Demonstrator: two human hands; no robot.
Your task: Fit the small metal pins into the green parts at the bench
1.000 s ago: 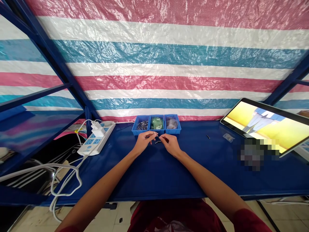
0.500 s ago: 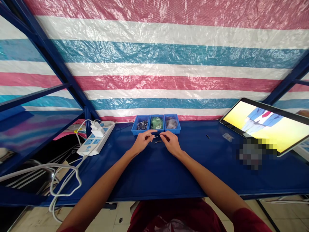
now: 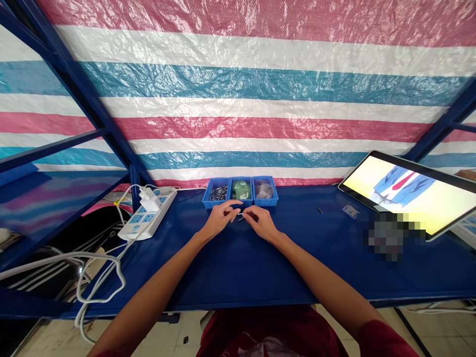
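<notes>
My left hand [image 3: 220,218] is closed in a pinch, index finger stretched out past the thumb. Its fingertips hold a small thin whitish piece [image 3: 240,213], too small to name. From the other side, my right hand [image 3: 262,223] pinches with thumb and index finger at the right end of that piece, so the two hands almost meet. Just below the fingertips a small dark stick-like part [image 3: 241,219] lies on the blue table [image 3: 238,267], partly hidden by the right fingers. Behind the hands is a blue bin [image 3: 208,204] of dark and silvery slim parts.
Beside that bin stand a middle bin with green contents [image 3: 241,190] and a right bin with clear plastic bags [image 3: 264,190]. A power strip [image 3: 148,218] with cables is at left. Rightward lie a small dark part [image 3: 320,210], a clear bag [image 3: 350,211] and a tilted screen [image 3: 409,191].
My right hand has moved left and slightly down, and its fingertips now meet the whitish piece at my left fingertips. The left hand has barely moved. The picture on the screen differs.
</notes>
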